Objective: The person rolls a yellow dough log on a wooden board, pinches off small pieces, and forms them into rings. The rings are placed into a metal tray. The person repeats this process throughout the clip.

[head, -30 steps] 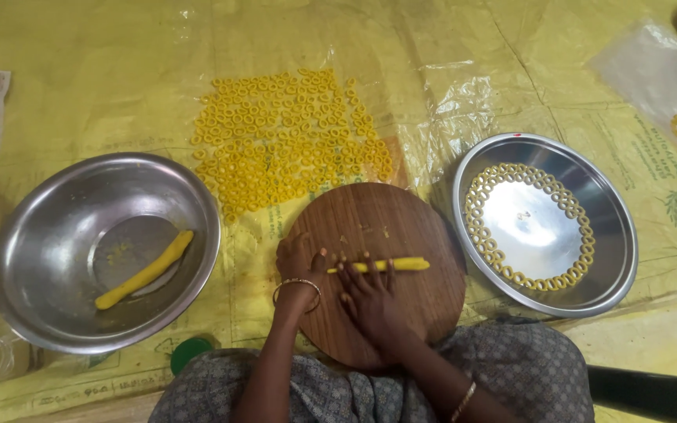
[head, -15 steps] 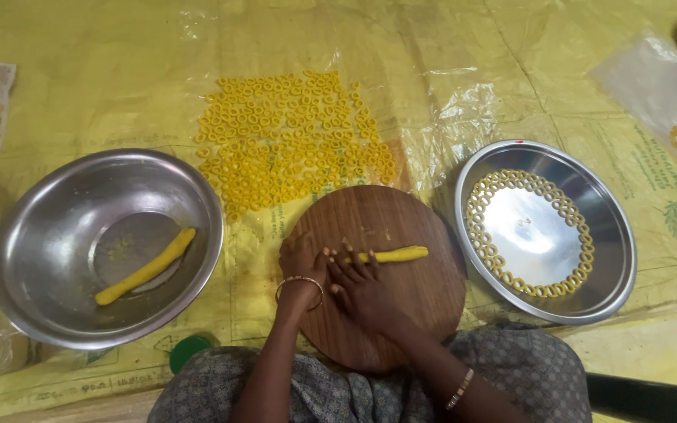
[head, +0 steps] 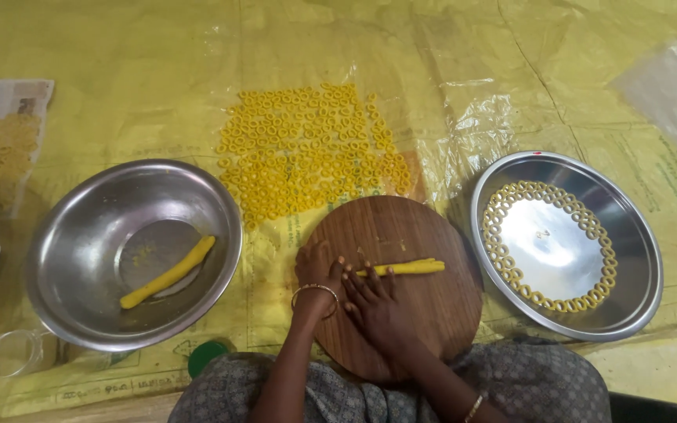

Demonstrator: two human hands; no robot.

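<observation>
Yellow dough rope (head: 405,269) lies across round wooden board (head: 401,282); right hand (head: 376,301) w/ fingers flat & spread on its near end, left hand (head: 316,270) open beside it on board edge. Left: steel bowl (head: 80,258) w/ 2nd dough roll (head: 168,272). Right: steel plate (head: 628,258) edged w/ dough rings (head: 546,192); loose ring pile (head: 311,149) beyond board on yellow sheet (head: 158,78).

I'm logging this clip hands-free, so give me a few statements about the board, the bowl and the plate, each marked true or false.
1. Both hands, left hand and right hand, rest on the round wooden board. True.
2. The dough strip on the board is green. False: it is yellow.
3. The steel bowl holds a dough roll. True.
4. The steel plate has dough rings piled in its middle. False: they line its rim area in a circle; the middle is bare.
</observation>
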